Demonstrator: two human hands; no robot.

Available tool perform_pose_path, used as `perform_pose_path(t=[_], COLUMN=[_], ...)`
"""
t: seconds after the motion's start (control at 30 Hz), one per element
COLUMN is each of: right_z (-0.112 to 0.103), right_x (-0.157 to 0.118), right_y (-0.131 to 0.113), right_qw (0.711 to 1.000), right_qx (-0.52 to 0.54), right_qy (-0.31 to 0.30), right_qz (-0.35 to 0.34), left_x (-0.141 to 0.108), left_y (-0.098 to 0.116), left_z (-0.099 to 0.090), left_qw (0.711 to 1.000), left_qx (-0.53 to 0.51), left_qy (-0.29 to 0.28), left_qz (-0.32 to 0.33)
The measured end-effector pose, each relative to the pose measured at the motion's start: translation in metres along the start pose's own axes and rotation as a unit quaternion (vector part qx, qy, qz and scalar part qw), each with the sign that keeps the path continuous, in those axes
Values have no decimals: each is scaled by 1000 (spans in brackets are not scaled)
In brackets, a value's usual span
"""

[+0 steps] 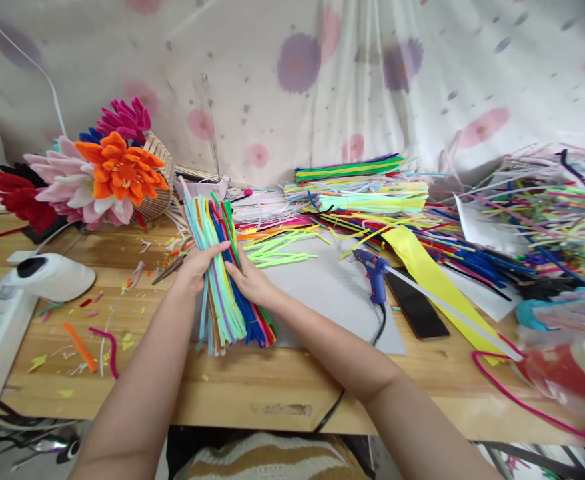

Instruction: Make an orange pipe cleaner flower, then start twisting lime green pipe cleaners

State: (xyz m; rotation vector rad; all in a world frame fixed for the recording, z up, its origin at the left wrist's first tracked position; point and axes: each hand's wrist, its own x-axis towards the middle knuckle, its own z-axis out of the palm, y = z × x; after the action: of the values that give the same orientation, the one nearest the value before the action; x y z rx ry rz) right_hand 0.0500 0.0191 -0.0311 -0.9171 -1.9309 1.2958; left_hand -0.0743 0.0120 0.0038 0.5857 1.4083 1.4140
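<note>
A thick bundle of pipe cleaners (222, 293), pale green, light blue, brown, dark blue, red and green, stands tilted over the near part of the wooden table. Around its left side wraps my left hand (198, 267), with the thumb across the front. My right hand (253, 280) grips the bundle from the right, its thumb near the left thumb. Behind the bundle lie bright green pipe cleaners (282, 253) on a grey mat (322, 293). A pair of scissors (168, 268) rests just left of my left hand.
A blue glue gun (375, 277) and a black phone (417, 307) lie right of the mat, beside a yellow ribbon (422, 273). Fuzzy flowers (122, 170) and a white lamp (57, 277) are at left. Piled pipe cleaners (562, 213) fill the back right.
</note>
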Motion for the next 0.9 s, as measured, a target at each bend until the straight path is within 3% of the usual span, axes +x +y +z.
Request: perform_pose_path(t=[0.23,0.37,0.47,0.57,0.6,0.7,0.8,0.9], right_z=[7,-12,-54,-115,-135,-174,-168,-132], right_x=[-3,13,31,47,52,64,73,77], right_y=[-17,-21,-32,-49,-53,-53,-29,7], right_qw=[990,987,990,965,953,920,902,879], right_qx=[-127,-148,-129,-207,-253,-373,-421,-470], right_qy=[-5,4,-58,-126,-125,-29,-10,-66], right_qz=[-55,-62,15,96,114,118,94,50], left_x=[-3,3,9,15,17,23,28,29], left_y=[0,5,11,20,24,32,33,27], left_z=[9,15,17,13,10,-1,-8,-11], left_qw=[1000,998,993,989,988,987,988,989], left_qx=[-11,-56,-85,-82,-76,-69,-84,-103], left_qy=[4,26,-4,-30,-35,-39,-27,-7], left_qz=[-9,-22,-80,-119,-127,-138,-128,-110])
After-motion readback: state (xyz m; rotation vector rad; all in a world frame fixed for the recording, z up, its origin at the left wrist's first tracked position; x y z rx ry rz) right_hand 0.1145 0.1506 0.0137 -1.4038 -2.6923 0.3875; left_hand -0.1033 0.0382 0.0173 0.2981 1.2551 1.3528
